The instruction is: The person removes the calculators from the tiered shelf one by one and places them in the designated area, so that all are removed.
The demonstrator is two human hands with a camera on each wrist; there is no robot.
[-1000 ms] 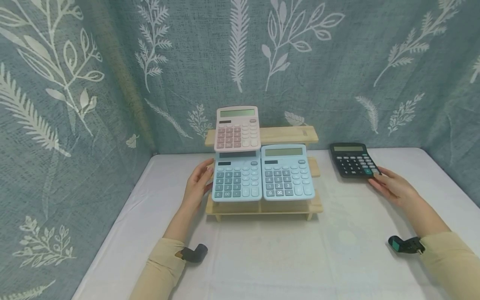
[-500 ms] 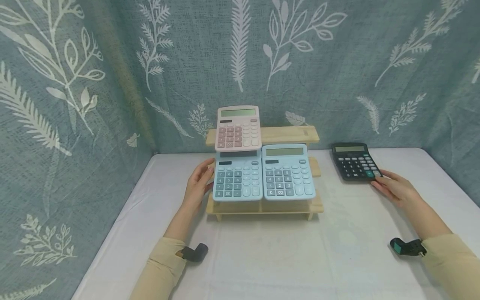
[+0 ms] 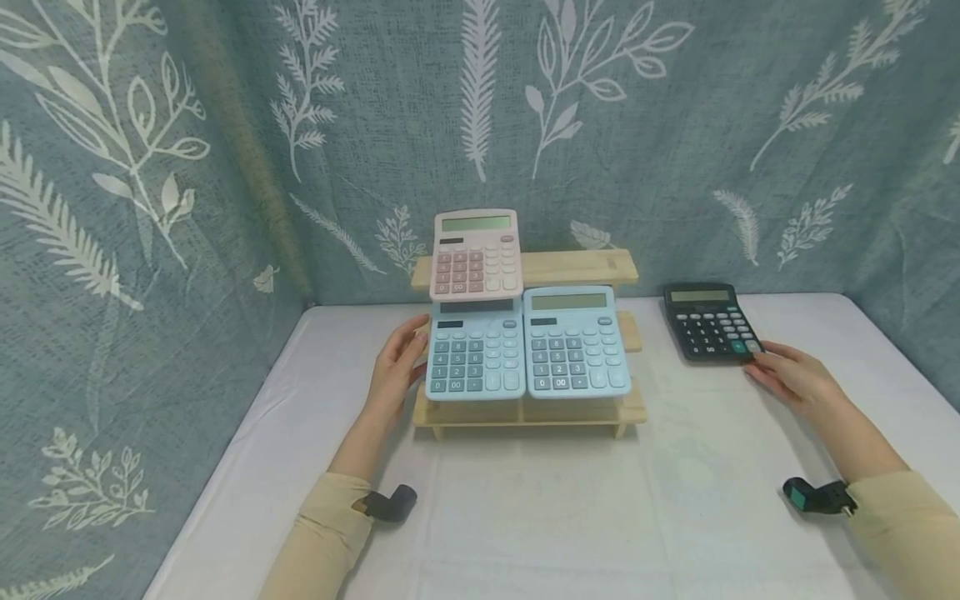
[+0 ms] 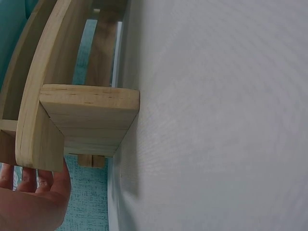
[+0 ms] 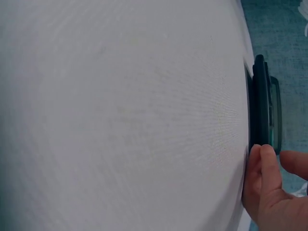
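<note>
On the white-covered bench [image 3: 555,517], we'd keep the black calculator [image 3: 705,323] level, our right fingers [image 5: 271,168] pinching its corner, left fingers [image 4: 60,180] apparently gripping the wooden stand [image 3: 577,267].

Ahead of me hangs a blue-green curtain [image 3: 408,125], printed with pale leaves [image 3: 477,83] and branching sprigs. I see the same patterned fabric along my left and my right, so it borders three sides of the space, with soft upright folds near the left corner. Before me spreads a white tablecloth [image 3: 585,508], flat and lightly creased, its far edge running along the curtain. The light around me is soft, casting only faint shadows on the white.
</note>
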